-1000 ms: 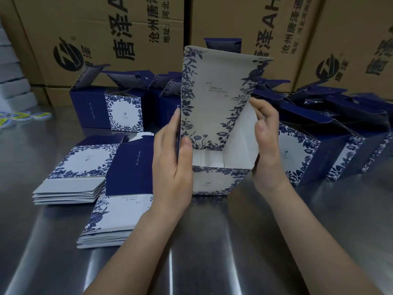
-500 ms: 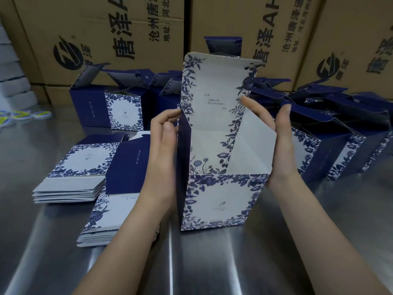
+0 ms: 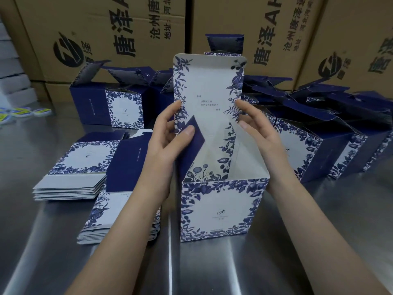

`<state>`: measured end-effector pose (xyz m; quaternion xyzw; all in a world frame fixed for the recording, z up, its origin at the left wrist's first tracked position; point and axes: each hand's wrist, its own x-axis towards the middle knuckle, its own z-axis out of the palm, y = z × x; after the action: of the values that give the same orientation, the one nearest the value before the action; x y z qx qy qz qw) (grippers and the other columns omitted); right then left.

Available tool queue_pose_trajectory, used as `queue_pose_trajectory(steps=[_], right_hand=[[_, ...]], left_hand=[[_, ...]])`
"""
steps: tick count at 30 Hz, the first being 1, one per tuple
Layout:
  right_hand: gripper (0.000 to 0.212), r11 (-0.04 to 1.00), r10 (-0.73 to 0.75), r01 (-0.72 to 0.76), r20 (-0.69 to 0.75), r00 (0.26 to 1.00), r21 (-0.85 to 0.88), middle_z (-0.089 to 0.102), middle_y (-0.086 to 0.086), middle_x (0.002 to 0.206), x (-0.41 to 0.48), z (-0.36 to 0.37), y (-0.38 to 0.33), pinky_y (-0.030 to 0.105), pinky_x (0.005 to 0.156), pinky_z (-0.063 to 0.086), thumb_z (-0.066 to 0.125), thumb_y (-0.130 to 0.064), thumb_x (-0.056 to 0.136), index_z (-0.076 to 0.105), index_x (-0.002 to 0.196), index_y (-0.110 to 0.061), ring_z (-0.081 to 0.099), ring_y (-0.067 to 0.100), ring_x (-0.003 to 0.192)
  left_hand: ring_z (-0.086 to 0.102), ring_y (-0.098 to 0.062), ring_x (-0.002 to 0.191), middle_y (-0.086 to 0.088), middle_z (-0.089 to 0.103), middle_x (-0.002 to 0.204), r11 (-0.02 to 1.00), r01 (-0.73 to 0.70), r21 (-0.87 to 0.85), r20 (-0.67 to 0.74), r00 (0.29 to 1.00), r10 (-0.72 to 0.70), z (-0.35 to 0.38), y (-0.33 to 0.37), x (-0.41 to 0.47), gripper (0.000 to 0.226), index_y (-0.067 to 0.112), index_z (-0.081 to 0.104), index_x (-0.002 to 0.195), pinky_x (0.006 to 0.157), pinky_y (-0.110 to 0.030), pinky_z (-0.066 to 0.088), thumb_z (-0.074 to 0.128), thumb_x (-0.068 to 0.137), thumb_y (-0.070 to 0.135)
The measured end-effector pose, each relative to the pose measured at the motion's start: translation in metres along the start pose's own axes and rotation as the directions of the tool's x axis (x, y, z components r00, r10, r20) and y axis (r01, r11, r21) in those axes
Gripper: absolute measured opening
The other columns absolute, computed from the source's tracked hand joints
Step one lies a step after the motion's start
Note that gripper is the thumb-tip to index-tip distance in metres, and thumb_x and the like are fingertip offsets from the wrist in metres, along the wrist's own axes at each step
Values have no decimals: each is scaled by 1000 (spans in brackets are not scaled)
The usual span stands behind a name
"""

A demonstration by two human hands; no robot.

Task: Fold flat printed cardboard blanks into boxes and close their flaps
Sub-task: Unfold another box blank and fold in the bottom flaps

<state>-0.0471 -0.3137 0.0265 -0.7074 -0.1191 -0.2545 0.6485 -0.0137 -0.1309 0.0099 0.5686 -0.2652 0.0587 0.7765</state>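
While box (image 3: pixel 221 209) stands open, left fingers (image 3: pixel 187 132) press side flap (image 3: pixel 194 146).

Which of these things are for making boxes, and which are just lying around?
For the job: open box, left hand, right hand, stacks of flat blanks, folded boxes.
Just lying about: brown cartons, small yellow-blue pieces.

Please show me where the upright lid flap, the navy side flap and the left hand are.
upright lid flap (image 3: pixel 209 86), head view, its white inner face above the print.
navy side flap (image 3: pixel 193 149), head view, its blue outer face.
left hand (image 3: pixel 167 145), head view, its middle.
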Motion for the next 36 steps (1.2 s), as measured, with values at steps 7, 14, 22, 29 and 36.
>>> queue_pose_trajectory(steps=[7,14,22,29,36], right_hand=[[58,998,63,-63,136,989,-7,57,-36,107,0,2,0,2,65,46,53,1,95,38,139,-33,60,-22,84],[84,988,146,-151,188,971,16,58,-50,85,2,1,0,31,65,53,44,23,85,37,139,-41,49,-26,88],[35,965,220,-235,129,967,115,65,-12,71,2,3,3,17,49,48,50,13,88,61,96,-20,60,5,56],[26,960,228,-235,61,972,156,72,-6,78,3,2,11,16,54,49,53,-7,84,73,76,-22,63,8,65],[38,937,330,-349,345,879,-6,68,-14,105,1,-13,17,40,78,49,67,-33,68,66,106,-30,65,23,89]], left_hand=[[66,-14,109,12,64,123,996,79,-34,64,995,-77,-1,-1,-2,71,45,49,136,76,-23,56,68,76,12],[65,-13,104,14,65,116,989,144,12,21,989,-145,0,3,0,87,57,52,126,68,-29,55,53,69,-8],[63,-8,112,18,66,118,995,98,-11,1,995,-98,2,-1,-4,74,52,54,129,80,-30,57,54,83,-6],[61,2,109,15,68,113,1000,14,12,-148,989,-12,2,-3,-3,42,26,66,114,81,-17,51,61,87,-5],[61,-7,68,7,68,77,985,161,-68,-87,982,-166,-2,-5,-1,11,16,69,84,58,-16,48,59,79,13]])
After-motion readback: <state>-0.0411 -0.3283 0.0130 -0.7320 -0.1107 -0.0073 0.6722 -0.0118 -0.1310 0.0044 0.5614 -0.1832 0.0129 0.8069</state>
